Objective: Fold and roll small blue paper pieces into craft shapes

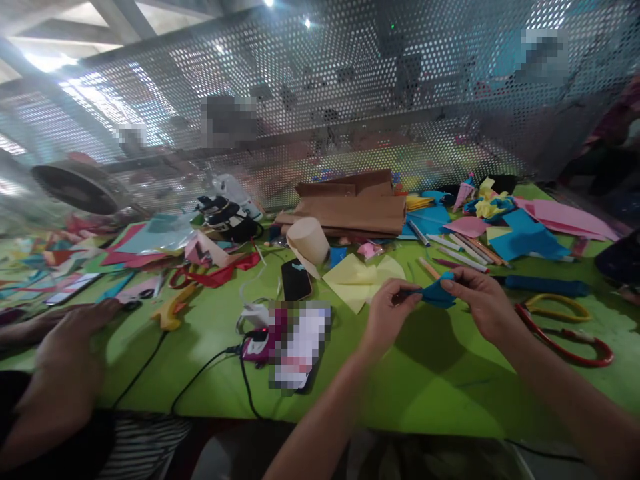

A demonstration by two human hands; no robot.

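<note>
Between my two hands, a little above the green table [390, 400], is a small piece of folded blue paper [439, 294]. My left hand [393, 310] pinches its left corner between thumb and fingers. On the other side, my right hand [477, 297] grips the paper's upper right part, thumb in front. Pale yellow paper sheets [353, 279] lie just beyond my left hand. Scissors with red and yellow handles [583, 347] rest to the right, beside my right forearm; their blades are hidden.
Left of my hands lie a phone [305, 347], a purple power strip [265, 347] with cables, and a yellow glue gun [175, 307]. A co-worker's hands [80, 327] rest at far left. Brown cardboard [350, 210], pens [460, 250] and coloured paper line the back, before a perforated metal screen [320, 100].
</note>
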